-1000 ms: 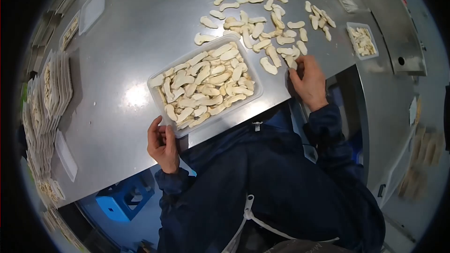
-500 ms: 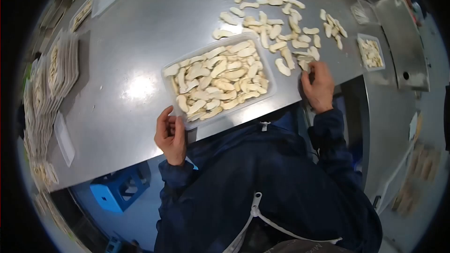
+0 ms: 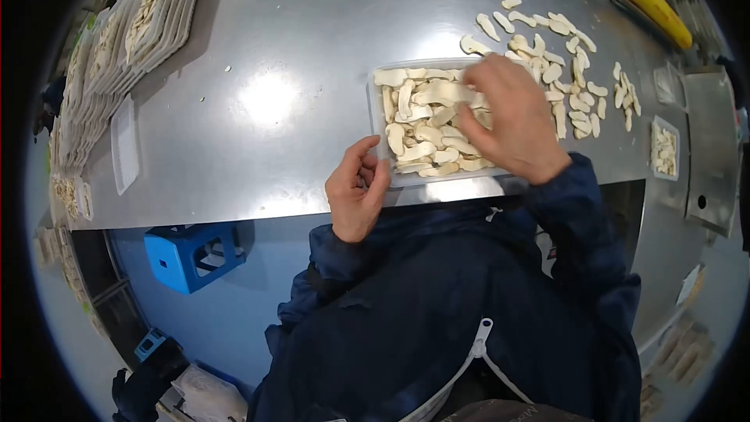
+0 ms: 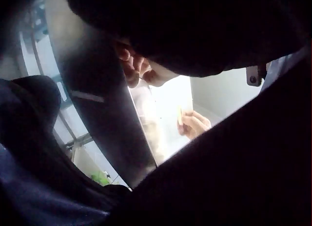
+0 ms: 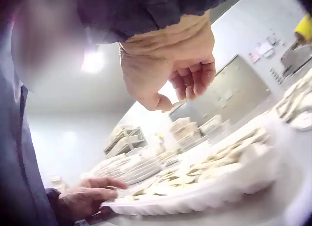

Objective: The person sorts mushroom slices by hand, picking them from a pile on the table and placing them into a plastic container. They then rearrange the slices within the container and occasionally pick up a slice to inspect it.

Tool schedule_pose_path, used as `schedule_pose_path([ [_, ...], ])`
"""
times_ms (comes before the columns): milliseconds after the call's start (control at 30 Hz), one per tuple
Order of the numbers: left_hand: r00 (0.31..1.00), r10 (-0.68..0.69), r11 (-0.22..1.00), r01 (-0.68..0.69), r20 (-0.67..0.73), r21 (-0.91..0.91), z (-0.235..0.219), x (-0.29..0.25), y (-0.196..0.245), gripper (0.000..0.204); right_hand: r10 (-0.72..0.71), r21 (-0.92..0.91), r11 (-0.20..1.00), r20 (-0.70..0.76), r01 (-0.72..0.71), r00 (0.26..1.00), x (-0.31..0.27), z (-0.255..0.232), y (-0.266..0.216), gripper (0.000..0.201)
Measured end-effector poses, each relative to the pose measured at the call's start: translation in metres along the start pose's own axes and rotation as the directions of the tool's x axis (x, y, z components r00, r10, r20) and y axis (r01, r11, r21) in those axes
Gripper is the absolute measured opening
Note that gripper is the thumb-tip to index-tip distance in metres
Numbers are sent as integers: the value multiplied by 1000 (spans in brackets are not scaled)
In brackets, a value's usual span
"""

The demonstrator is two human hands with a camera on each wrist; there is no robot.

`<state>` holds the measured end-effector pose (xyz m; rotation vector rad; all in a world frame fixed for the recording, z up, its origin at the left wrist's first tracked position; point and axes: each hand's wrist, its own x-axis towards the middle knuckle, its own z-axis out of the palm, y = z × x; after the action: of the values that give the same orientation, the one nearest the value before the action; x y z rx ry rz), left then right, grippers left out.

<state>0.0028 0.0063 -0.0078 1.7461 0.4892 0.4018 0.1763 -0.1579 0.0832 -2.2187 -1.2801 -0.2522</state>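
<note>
Pale mushroom slices fill a clear plastic tray near the table's front edge. My right hand is over the tray's right part, palm down. In the right wrist view it pinches one mushroom slice between thumb and fingertips, above the filled tray. The same slice shows edge-on in the left wrist view. At the tray's front left corner rests my left hand, fingers loosely curled and thumb beside the tray wall. More loose slices lie on the table behind and right of the tray, partly hidden by my right hand.
Stacked trays of slices stand at the far left, with a white tray before them. A small filled tray sits at the right. Below the table is a blue stool. A yellow tube-like object lies at the back right.
My right hand has left the loose slices and moved left over the tray with one slice. The left hand stays at the tray corner. The head view has turned left.
</note>
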Motion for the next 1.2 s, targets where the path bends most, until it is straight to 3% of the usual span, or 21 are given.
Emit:
schedule_pose_path([
  [167,997,71,995,-72,15,73,-1,0,2,32,-62,-13,998,154,64,986,34,43,-12,18],
  [267,996,81,993,-83,30,84,-3,1,-1,33,-69,-27,997,162,74,984,38,57,-11,18],
  [833,993,116,986,-119,35,114,-3,2,-1,32,-38,-76,995,234,57,972,43,64,-12,19],
  [967,995,98,990,-98,5,99,-2,1,0,33,16,-109,994,168,3,986,47,36,-15,20],
  [1133,998,61,998,-61,-25,-7,2,-1,-7,33,102,-217,969,-66,-114,993,50,-57,31,10],
  [1167,999,43,999,-44,-22,-19,2,-2,-7,32,38,-344,937,-56,-55,998,51,-72,51,6],
  [1200,999,27,999,-27,-18,-27,2,-2,-6,32,81,-374,925,21,-68,996,50,-81,69,6],
])
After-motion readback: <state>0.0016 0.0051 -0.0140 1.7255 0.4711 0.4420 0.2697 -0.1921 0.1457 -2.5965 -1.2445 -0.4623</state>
